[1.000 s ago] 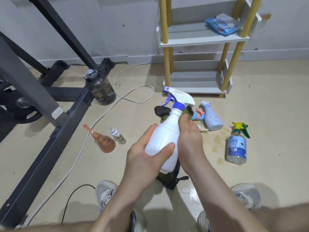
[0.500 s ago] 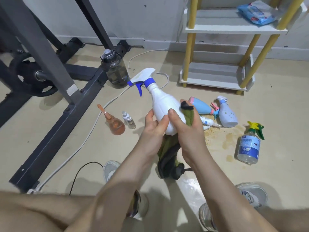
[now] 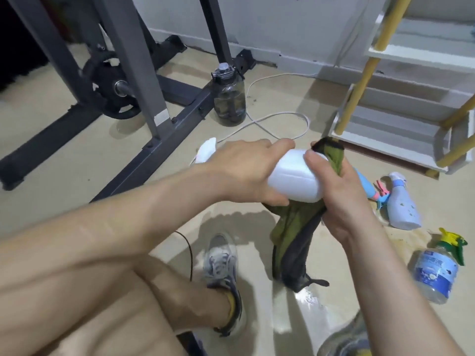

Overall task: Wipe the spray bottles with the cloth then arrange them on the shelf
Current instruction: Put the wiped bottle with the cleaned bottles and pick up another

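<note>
Fingers of our left hand (image 3: 246, 170) curl round the white spray bottle (image 3: 293, 176), held sideways above the floor (image 3: 46, 104). Our right hand (image 3: 341, 194) grips the green cloth (image 3: 290, 227) against the bottle's base, its tail hanging down.

Four spray bottles (image 3: 293, 176) (image 3: 362, 179) (image 3: 403, 209) (image 3: 434, 273), one cloth (image 3: 290, 227), one shelf (image 3: 390, 141)

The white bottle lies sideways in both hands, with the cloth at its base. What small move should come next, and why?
Probably the left hand should turn the white bottle inside the cloth. The right hand holds the cloth only against the base end, the rest of the body shows bare, and most of the cloth hangs down.
</note>
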Demonstrator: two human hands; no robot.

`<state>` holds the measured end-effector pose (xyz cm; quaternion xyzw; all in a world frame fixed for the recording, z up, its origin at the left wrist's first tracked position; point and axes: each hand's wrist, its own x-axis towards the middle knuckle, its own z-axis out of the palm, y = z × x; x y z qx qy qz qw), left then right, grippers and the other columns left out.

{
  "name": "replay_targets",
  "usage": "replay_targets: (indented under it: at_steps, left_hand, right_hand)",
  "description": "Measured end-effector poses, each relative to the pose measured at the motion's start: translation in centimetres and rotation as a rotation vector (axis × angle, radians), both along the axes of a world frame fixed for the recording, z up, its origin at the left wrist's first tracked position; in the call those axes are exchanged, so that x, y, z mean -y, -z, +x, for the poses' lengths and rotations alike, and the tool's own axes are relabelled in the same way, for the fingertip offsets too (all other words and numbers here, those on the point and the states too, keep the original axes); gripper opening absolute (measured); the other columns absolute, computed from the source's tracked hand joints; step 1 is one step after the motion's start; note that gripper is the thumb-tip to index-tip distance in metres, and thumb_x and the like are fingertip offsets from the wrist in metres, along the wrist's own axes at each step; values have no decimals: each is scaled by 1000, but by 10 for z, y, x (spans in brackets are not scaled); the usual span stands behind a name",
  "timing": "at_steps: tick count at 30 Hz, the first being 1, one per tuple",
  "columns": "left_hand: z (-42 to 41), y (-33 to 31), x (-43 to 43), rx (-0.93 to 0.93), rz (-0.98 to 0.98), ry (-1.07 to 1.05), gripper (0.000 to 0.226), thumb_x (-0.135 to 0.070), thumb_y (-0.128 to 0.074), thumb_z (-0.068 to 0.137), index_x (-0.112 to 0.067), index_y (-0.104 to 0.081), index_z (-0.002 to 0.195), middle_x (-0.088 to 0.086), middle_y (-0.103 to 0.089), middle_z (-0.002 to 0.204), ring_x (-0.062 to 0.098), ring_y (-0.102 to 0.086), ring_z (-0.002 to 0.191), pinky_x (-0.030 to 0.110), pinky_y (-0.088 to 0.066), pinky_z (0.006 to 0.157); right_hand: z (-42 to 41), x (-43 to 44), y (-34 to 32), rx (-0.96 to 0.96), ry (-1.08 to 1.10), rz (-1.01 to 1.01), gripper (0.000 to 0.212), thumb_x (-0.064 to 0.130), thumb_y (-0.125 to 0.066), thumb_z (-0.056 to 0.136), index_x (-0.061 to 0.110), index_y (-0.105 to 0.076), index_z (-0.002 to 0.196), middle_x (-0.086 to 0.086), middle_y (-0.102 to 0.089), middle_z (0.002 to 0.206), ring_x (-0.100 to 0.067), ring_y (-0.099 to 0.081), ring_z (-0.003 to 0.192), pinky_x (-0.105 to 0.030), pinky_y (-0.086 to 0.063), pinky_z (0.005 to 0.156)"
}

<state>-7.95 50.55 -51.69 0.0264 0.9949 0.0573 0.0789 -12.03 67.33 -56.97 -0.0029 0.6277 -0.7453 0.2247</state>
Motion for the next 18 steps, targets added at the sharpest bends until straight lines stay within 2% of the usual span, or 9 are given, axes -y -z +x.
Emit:
replay_targets:
  at_steps: [2, 4, 7, 9, 11, 13, 14, 16, 18]
  left_hand:
    - [-6, 21, -9, 2, 29, -94, 78, -70, -67, 70, -33, -31, 129, 0, -56, 100, 30, -57, 86, 37, -35, 65]
    - [-9, 46, -18, 33, 67, -162, 76, -65, -63, 79, -34, -26, 137, 3, -53, 99, 31, -53, 83, 36, -27, 62]
    - [-17, 83, -28, 124, 210, -304, 76, -52, -57, 88, -39, -12, 147, 9, -52, 112, 37, -57, 98, 37, -34, 70]
    - [-18, 109, -33, 256, 516, -449, 80, -51, -55, 85, -47, -5, 147, 8, -46, 126, 36, -54, 113, 39, -43, 85]
    - [-11, 127, -37, 294, 948, -639, 84, -56, -54, 73, -59, -5, 142, 3, -40, 138, 29, -50, 124, 41, -43, 102]
    - [-6, 139, -43, 175, 1323, -836, 82, -53, -53, 69, -60, -16, 142, -3, -43, 140, 19, -52, 122, 38, -46, 103]
    - [-5, 143, -46, 120, 1433, -911, 77, -48, -53, 75, -56, -22, 144, -3, -45, 140, 16, -54, 119, 35, -48, 100]
    - [-8, 149, -47, 40, 1487, -987, 64, -36, -51, 89, -45, -27, 148, 1, -47, 138, 19, -55, 117, 36, -49, 99]
    - [-8, 154, -42, 38, 1377, -967, 60, -32, -48, 92, -40, -30, 148, 4, -53, 130, 25, -58, 113, 39, -50, 98]
  right_hand:
    - [-3, 17, 15, 98, 219, -8, 17, 39, -65, 92, 33, -61, 107, 0, -69, 105, -20, -68, 96, -37, -56, 83]
    - [4, 33, 32, 155, 365, -47, 17, 40, -57, 96, 34, -60, 112, 3, -67, 105, -17, -67, 97, -33, -55, 82]
    - [12, 47, 60, 194, 445, -68, 25, 46, -48, 93, 48, -57, 117, 8, -60, 128, -14, -62, 116, -41, -51, 100]
    - [15, 51, 73, 236, 402, -32, 38, 46, -44, 94, 54, -46, 130, 13, -53, 138, -14, -56, 124, -43, -46, 106]
    - [15, 52, 86, 267, 327, 40, 58, 52, -43, 86, 54, -30, 143, 8, -50, 145, -20, -56, 125, -48, -47, 105]
    - [16, 51, 94, 243, 226, 124, 61, 52, -43, 88, 55, -22, 146, 7, -50, 145, -22, -57, 123, -50, -48, 103]
    - [16, 50, 97, 225, 170, 171, 60, 49, -43, 93, 56, -17, 146, 7, -50, 144, -22, -58, 121, -50, -49, 102]
    - [16, 49, 100, 168, 48, 259, 64, 47, -43, 95, 59, -5, 146, 6, -51, 141, -23, -61, 116, -51, -51, 99]
    - [15, 47, 104, 113, -47, 332, 71, 46, -44, 96, 52, 2, 150, 5, -51, 138, -22, -63, 111, -48, -52, 97]
